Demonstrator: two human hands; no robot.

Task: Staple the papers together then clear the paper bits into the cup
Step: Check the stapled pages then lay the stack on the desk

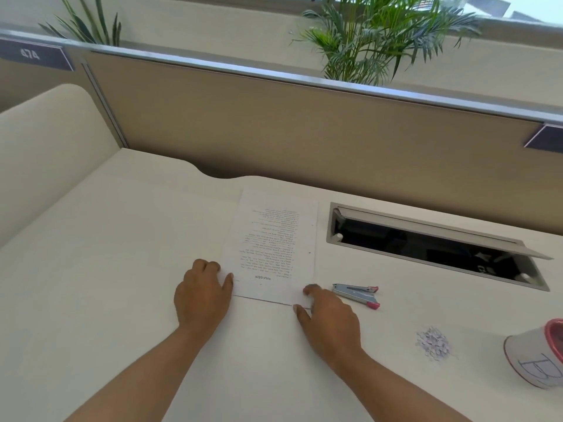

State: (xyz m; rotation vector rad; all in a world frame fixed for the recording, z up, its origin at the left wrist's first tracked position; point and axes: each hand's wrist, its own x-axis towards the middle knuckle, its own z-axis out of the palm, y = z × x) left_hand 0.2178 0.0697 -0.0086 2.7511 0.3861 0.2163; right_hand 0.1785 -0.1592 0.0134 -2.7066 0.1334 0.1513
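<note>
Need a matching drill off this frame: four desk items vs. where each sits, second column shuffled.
1. white printed papers
2. silver stapler with pink ends
3. pile of small paper bits
4. white cup with red rim

A. cut off by the right frame edge
B. left hand and right hand at its near corners
C. just right of the right hand
D. between stapler and cup

Pairs: 1-B, 2-C, 3-D, 4-A

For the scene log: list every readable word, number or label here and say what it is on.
"474": on the dark sign on the partition, upper left.
"B": large hand-drawn letter on the cup; possibly more beyond the frame edge.
Print on the papers: upside down from this view, too small to read.
The stapler: no readable marking.
</note>
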